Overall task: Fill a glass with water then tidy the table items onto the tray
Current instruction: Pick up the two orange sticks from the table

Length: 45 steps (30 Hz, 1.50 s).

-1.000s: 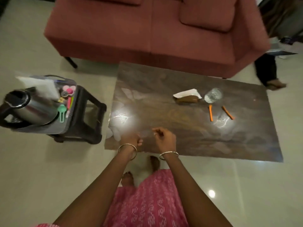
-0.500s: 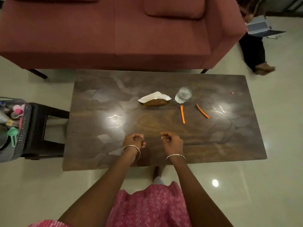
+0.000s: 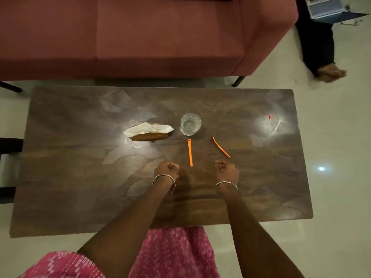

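A clear glass point(image 3: 190, 124) stands upright near the middle of the dark wooden table point(image 3: 80, 177). To its left a brown holder with white napkins point(image 3: 149, 131) lies on the table. Two orange plastic utensils lie in front of the glass: one straight point(image 3: 190, 152), one angled to the right point(image 3: 221, 147). My left hand point(image 3: 166, 169) and my right hand point(image 3: 227, 169) hover over the table just in front of the utensils, both curled into loose fists with nothing in them. No tray is in view.
A red sofa point(image 3: 140, 37) runs along the table's far side. A dark stool point(image 3: 8, 167) shows at the left edge. Another person's leg and foot point(image 3: 329, 71) rest on the floor at the upper right. A tiny red speck point(image 3: 271, 116) lies on the table's right part.
The view has swung right, so the stool with the kettle and tray has left the frame. Both hands have moved forward over the table, toward the orange utensils, and spread apart.
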Available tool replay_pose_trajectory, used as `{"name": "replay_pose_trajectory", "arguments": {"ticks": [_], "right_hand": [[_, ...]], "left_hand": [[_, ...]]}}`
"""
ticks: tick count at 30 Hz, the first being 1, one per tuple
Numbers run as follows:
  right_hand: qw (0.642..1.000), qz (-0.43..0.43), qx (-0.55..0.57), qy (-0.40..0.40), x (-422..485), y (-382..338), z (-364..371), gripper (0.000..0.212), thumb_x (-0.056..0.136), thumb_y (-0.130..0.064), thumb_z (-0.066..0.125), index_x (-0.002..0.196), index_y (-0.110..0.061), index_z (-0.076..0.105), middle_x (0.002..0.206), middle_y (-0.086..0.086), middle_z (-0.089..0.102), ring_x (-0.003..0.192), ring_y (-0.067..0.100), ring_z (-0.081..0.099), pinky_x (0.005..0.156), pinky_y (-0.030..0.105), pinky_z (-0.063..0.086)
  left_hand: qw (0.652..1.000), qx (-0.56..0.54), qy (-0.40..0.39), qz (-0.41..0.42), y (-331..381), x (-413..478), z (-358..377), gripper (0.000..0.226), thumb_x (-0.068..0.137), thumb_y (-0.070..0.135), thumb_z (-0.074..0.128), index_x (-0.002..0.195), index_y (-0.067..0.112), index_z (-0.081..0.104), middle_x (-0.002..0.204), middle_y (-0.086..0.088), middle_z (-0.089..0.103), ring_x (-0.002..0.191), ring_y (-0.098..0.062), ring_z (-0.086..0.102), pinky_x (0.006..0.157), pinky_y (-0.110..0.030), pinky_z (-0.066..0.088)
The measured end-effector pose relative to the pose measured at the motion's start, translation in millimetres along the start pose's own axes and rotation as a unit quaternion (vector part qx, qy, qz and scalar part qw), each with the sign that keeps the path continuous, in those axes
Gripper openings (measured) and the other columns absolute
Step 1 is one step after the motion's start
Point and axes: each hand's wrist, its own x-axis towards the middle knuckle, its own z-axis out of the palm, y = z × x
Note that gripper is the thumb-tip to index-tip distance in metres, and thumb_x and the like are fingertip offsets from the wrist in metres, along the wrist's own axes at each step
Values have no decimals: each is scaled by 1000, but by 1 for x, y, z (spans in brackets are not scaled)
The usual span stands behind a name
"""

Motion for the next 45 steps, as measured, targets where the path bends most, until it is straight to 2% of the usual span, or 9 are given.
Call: {"name": "replay_pose_trajectory", "arguments": {"ticks": [5, 9, 13, 18, 22, 26, 33, 37, 45], "right_hand": [[998, 10, -59, 1, 61, 10, 2, 28, 90, -14, 56, 113, -10, 70, 110, 17, 70, 109, 39, 61, 88, 42, 51], [995, -28, -97, 15, 95, 18, 13, 37, 87, -19, 65, 123, -10, 62, 123, 15, 57, 117, 38, 52, 96, 43, 46], [990, -50, -124, 32, 114, 26, 25, 30, 86, -21, 69, 115, -15, 65, 122, 12, 57, 117, 35, 47, 96, 41, 44], [992, -51, -99, 51, 121, 26, 34, 15, 88, -19, 66, 102, -12, 69, 110, 12, 65, 111, 33, 51, 91, 40, 44], [996, -29, -75, 26, 105, 21, 38, 13, 88, -20, 65, 96, -11, 70, 100, 11, 70, 103, 32, 61, 87, 41, 49], [1000, -8, 3, 23, 65, 18, 42, 9, 86, -19, 69, 88, -10, 69, 88, 8, 71, 88, 28, 67, 79, 37, 53], [993, -3, 108, -43, -29, 4, 39, 10, 79, -15, 79, 82, -14, 69, 73, 6, 71, 70, 26, 71, 72, 41, 58], [986, -50, 138, -75, -88, -15, 40, 12, 77, -12, 81, 81, -12, 71, 64, -3, 65, 57, 15, 64, 56, 25, 53], [950, -75, 234, -193, -230, -80, 66, 14, 77, -6, 81, 83, -4, 69, 74, 16, 66, 61, 20, 58, 60, 29, 48]], "left_hand": [[998, 58, 20, 12, 10, 39, 45, 15, 85, 16, 62, 70, 16, 62, 87, -17, 72, 84, -35, 70, 83, -47, 57], [993, 105, 40, 24, 15, 60, 73, 21, 83, 23, 69, 69, 15, 56, 74, -9, 67, 80, -33, 67, 78, -38, 55], [984, 158, 85, 15, 15, 69, 88, 32, 79, 38, 75, 62, 23, 52, 76, -6, 68, 75, -24, 64, 74, -35, 53], [970, 223, 96, 10, 21, 73, 97, 12, 83, 32, 72, 82, 20, 71, 89, -4, 72, 86, -26, 67, 70, -30, 47], [982, 178, 69, 2, 18, 71, 86, 9, 80, 25, 74, 77, 18, 70, 90, -6, 73, 90, -27, 67, 80, -33, 52], [997, 70, 28, -25, 0, 63, 62, 32, 75, 15, 79, 56, 19, 54, 62, -2, 62, 65, -22, 62, 80, -38, 57], [998, -63, 28, -10, -37, 16, -18, 29, 70, 7, 83, 60, 12, 57, 61, -8, 60, 54, -21, 56, 62, -34, 55], [991, -137, 6, 10, -53, -19, -70, 28, 73, -3, 78, 63, 10, 55, 42, 5, 58, 37, -8, 55, 38, -20, 49], [958, -273, -22, 82, -98, -108, -196, 25, 70, 0, 82, 91, 5, 69, 69, -4, 71, 56, -14, 67, 52, -25, 55]]}}
